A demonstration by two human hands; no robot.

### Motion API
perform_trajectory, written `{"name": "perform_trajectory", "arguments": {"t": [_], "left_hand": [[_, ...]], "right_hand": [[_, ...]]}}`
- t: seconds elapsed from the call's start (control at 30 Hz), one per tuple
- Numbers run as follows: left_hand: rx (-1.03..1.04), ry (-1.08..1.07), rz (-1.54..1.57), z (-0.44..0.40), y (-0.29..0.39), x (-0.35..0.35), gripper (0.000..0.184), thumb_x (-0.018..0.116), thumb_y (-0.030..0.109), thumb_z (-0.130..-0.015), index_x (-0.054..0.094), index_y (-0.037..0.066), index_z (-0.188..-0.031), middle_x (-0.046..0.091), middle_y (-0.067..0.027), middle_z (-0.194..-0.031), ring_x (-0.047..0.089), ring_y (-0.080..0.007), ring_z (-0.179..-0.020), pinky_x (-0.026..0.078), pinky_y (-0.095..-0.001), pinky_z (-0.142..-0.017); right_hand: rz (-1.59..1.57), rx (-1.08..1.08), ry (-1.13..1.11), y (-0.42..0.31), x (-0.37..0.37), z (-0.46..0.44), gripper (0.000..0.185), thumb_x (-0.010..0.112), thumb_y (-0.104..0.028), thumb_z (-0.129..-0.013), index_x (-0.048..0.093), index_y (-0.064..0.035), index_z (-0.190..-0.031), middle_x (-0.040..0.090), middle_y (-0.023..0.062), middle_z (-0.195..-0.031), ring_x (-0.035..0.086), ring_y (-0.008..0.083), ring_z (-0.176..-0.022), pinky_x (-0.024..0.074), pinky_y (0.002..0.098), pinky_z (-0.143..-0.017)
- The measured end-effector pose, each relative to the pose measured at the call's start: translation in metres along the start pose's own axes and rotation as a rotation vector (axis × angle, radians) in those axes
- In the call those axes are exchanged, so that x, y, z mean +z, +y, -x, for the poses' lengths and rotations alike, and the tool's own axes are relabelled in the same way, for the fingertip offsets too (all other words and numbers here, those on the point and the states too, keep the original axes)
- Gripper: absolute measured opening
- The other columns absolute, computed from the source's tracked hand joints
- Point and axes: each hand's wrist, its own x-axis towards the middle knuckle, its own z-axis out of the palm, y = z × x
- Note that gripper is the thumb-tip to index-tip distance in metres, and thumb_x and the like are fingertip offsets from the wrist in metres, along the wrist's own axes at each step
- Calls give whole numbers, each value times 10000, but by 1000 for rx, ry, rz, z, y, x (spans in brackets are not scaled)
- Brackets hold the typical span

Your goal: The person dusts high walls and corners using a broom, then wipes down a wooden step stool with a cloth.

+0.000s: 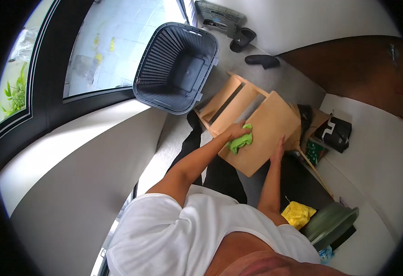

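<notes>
My left hand [237,132] is closed on a bunched green cloth [242,141], which presses against the flat top panel of a light wooden rack [270,126]. The rack is tilted in front of my legs, its slatted side facing the laundry basket. My right hand [279,149] holds the panel's right edge, with part of its fingers hidden from view.
A dark grey laundry basket [176,69] stands just beyond the rack, by the glass door. Black slippers [262,60] lie on the floor. To the right are a broom [313,168], a black bag [337,133], a yellow bag [298,214] and a green round container [330,226].
</notes>
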Motion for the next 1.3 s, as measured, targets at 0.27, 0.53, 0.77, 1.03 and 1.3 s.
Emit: {"name": "perform_trajectory", "arguments": {"t": [0.27,0.53,0.77,1.03,1.3], "left_hand": [[-41,289,-209,9,37,-67,631,579,462,-710,469,80,-1200,598,-226,-1062,573,-367,-1006,448,-459,-829],[-28,428,-186,-49,62,-124,620,592,460,-715,485,86,-1197,599,-210,-1079,581,-334,-1013,459,-431,-826],[-59,465,-93,-55,77,-121,622,617,441,-703,492,94,-1205,599,-196,-1091,584,-321,-1011,460,-406,-837],[-103,539,-81,-52,72,-72,622,608,395,-728,452,117,-1263,596,-185,-1099,569,-340,-1028,453,-415,-852],[156,967,-30,-37,59,-39,504,574,323,-811,473,119,-1261,593,-179,-1093,569,-315,-1022,449,-387,-856]], "right_hand": [[135,-227,119,-47,99,-1,653,503,-502,-873,474,55,-1214,547,170,-1177,560,252,-1015,449,331,-841],[230,-295,-79,-104,165,-73,626,494,-484,-877,477,46,-1209,534,169,-1193,552,260,-1030,454,335,-828],[163,-304,-154,-135,177,-75,599,466,-486,-890,500,35,-1184,559,150,-1147,557,249,-999,446,327,-839],[227,-246,-180,-90,126,-136,645,407,-513,-904,483,52,-1205,548,178,-1192,534,287,-1085,420,342,-896],[464,-318,-275,-84,116,-178,750,413,-550,-891,360,85,-1286,443,204,-1297,466,292,-1157,382,365,-956]]}}
